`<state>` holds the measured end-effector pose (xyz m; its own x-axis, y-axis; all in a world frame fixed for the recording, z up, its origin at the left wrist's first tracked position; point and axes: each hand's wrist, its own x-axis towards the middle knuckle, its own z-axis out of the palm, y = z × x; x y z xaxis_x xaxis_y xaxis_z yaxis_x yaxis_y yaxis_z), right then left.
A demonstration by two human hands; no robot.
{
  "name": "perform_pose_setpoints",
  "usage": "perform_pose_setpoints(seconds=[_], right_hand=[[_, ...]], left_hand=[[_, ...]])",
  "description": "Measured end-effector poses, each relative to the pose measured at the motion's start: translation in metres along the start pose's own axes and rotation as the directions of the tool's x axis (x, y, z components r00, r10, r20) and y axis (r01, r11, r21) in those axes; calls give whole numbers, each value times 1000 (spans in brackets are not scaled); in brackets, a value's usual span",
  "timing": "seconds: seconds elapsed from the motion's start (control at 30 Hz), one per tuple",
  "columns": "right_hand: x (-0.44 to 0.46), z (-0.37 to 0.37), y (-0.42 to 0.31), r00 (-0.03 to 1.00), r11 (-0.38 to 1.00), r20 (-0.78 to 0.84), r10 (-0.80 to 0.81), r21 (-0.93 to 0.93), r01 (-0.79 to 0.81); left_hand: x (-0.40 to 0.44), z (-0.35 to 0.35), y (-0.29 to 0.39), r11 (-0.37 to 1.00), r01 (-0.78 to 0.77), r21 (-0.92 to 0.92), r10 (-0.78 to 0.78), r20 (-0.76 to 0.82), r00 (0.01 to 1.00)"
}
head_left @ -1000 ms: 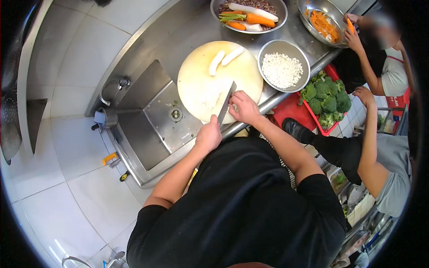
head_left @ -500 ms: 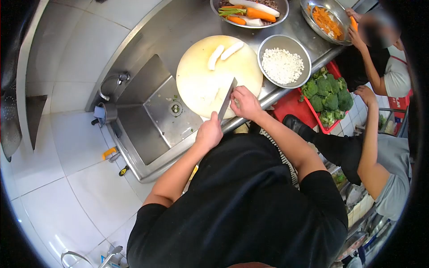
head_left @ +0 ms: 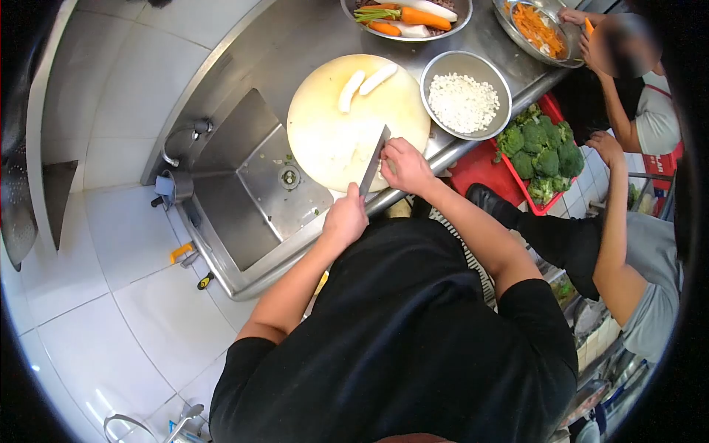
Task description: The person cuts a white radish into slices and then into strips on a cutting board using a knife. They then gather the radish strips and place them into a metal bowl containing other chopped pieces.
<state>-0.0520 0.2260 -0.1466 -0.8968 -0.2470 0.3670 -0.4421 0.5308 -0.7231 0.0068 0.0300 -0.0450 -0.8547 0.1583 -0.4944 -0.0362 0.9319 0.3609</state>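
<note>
My left hand (head_left: 346, 217) is closed around the handle of a knife (head_left: 375, 161), whose blade stands on the round cutting board (head_left: 317, 148). To the right of the blade, my right hand (head_left: 406, 167) has its fingers curled and pressed together at the board's near edge. Whatever they hold is mostly hidden; a bit of white shows by the fingertips. Two peeled white pieces (head_left: 351, 91) lie toward the board's far side. A metal bowl (head_left: 430, 96) of small white cubes (head_left: 464, 103) sits at the board's right.
A sink (head_left: 251, 214) lies left of the board. Behind it stands a bowl of carrots (head_left: 425, 18) and white roots. Broccoli (head_left: 546, 151) fills a red crate at the right. Beyond, one co-worker (head_left: 620, 111) holds a carrot over a bowl of orange shreds (head_left: 538, 31); another person's arm (head_left: 611, 214) shows below.
The board and bowls have shifted slightly up and left in view. My hands keep nearly the same places at the knife, with the right fingers shifting a little. The co-worker's hands have moved slightly.
</note>
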Motion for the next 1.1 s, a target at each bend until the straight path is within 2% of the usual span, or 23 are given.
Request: perform_pose_setpoints(seconds=[0.13,0.23,0.33,0.43,0.53,0.67,0.87,0.97,1.1], right_hand=[[2,-7,2,998,1000,61,3,15,-3],[-1,-13,-4,1000,998,-1,29,59,-28],[-1,-15,-5,999,998,30,33,44,-34],[-3,-12,1,998,1000,68,6,12,-7],[-5,-10,4,1000,1000,22,-13,-10,13],[-3,-13,4,998,1000,63,-5,-10,5],[-7,-8,-1,998,996,43,55,-69,-52],[-6,-11,-3,994,991,72,86,-105,-78],[-6,-10,-5,993,990,52,107,-101,-101]], left_hand=[[26,2,4,997,-72,-27,70,-76,995],[24,-15,7,996,-89,-23,87,-77,993],[4,-22,5,997,-74,-16,73,-53,996],[-20,-21,8,998,6,56,-8,24,1000],[-3,11,2,1000,-8,-3,8,-51,999],[22,11,5,997,-74,1,74,-87,993],[24,5,8,998,-66,-23,64,-78,995],[1,-12,9,999,-32,18,32,1,999],[-3,3,-1,999,-27,20,28,-30,999]])
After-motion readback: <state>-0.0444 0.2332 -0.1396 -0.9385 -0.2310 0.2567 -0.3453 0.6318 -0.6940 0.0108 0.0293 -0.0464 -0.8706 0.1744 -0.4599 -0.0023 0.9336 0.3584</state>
